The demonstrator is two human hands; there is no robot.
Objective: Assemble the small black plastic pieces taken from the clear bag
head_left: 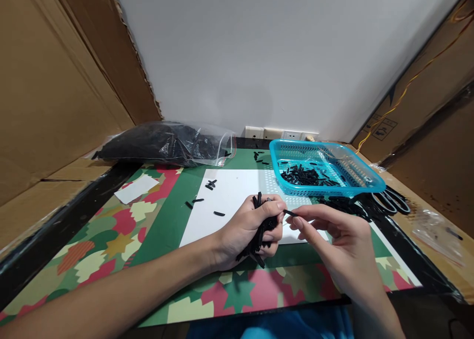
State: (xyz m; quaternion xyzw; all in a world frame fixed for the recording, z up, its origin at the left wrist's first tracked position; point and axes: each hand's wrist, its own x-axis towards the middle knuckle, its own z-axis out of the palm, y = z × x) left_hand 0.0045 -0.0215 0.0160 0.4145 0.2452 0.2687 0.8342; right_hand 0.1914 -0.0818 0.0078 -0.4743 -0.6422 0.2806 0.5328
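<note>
Now, left hand (pixel 247 229): closed around black strips bundle (pixel 259 230), kept together at centre.
Right hand (pixel 333 235): fingertips pinched on single strip (pixel 291 213), so it is separated.

Table (pixel 52 230) w/ leaf-print mat (pixel 111 240), basket (pixel 365 183)

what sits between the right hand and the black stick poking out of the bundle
Nothing visible. The right hand has its fingers right at the tip of the black stick, which pokes out of the bundle gripped in the left hand.
</note>
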